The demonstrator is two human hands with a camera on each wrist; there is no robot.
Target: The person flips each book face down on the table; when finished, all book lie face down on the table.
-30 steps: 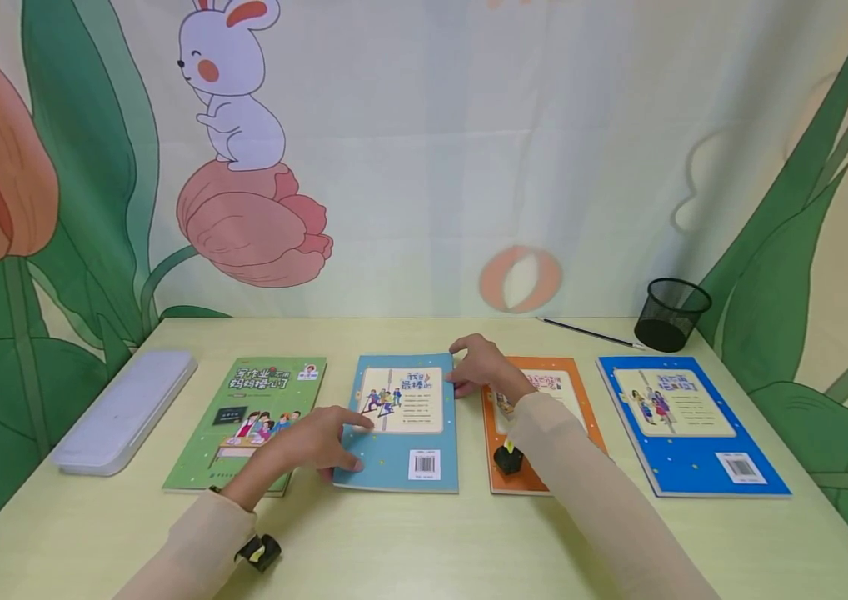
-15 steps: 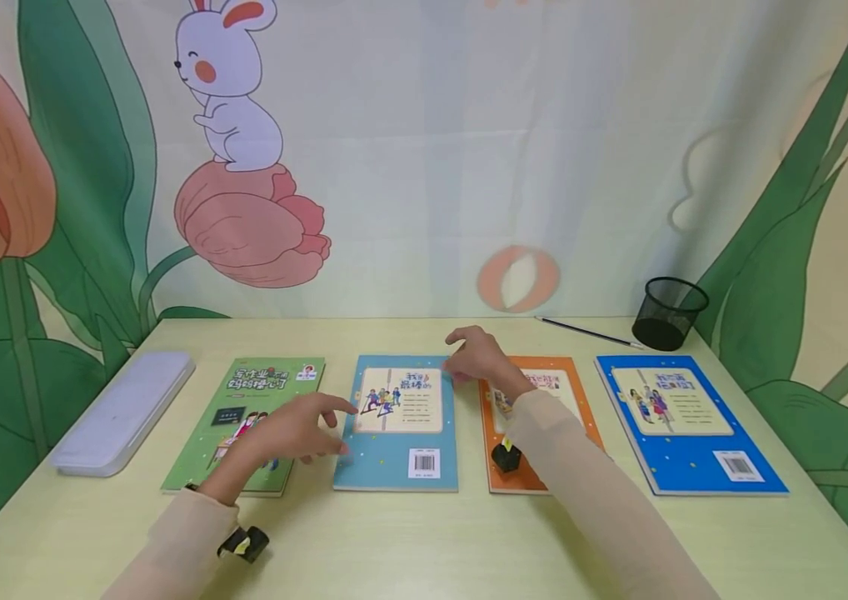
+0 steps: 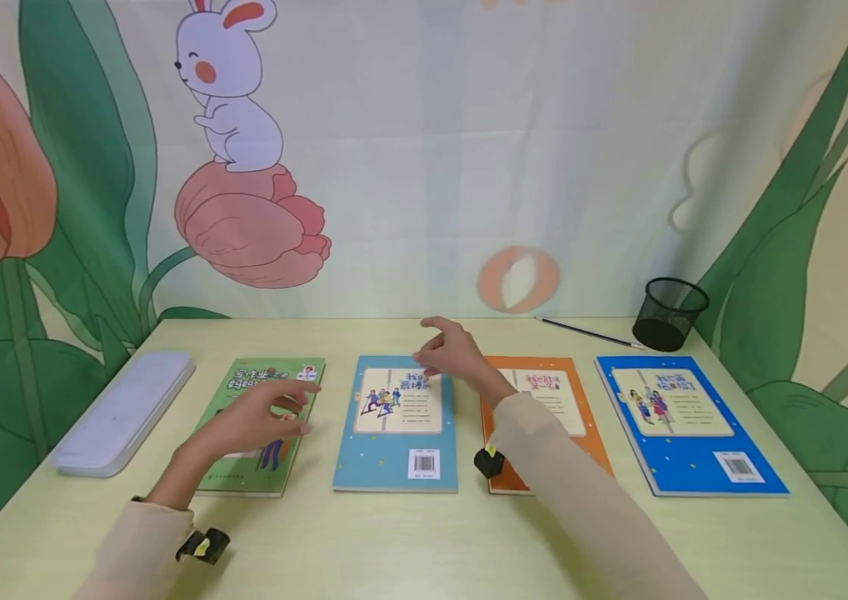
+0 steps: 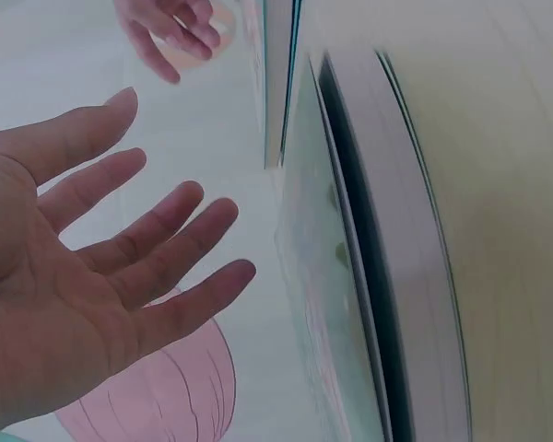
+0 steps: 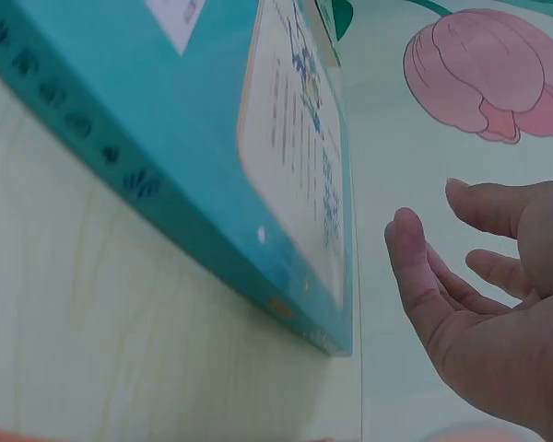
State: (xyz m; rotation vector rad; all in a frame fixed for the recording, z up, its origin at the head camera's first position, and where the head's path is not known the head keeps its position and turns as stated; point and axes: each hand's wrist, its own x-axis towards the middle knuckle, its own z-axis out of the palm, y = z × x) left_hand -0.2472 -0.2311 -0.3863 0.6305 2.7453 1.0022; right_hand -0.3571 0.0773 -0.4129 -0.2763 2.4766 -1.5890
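We take the teal book (image 3: 397, 423) as landmark: it lies flat on the table (image 3: 409, 542), between the green book (image 3: 259, 421) to its left and the orange book (image 3: 544, 417) to its right. Our left hand (image 3: 251, 421) hovers above the green book, fingers spread, holding nothing; our right hand (image 3: 450, 354) hangs over the teal book's far right corner, fingers loosely apart (also empty). Judgement: to lift the green book well, slide fingertips under its edge nearest the teal book, keeping the neighbour undisturbed.
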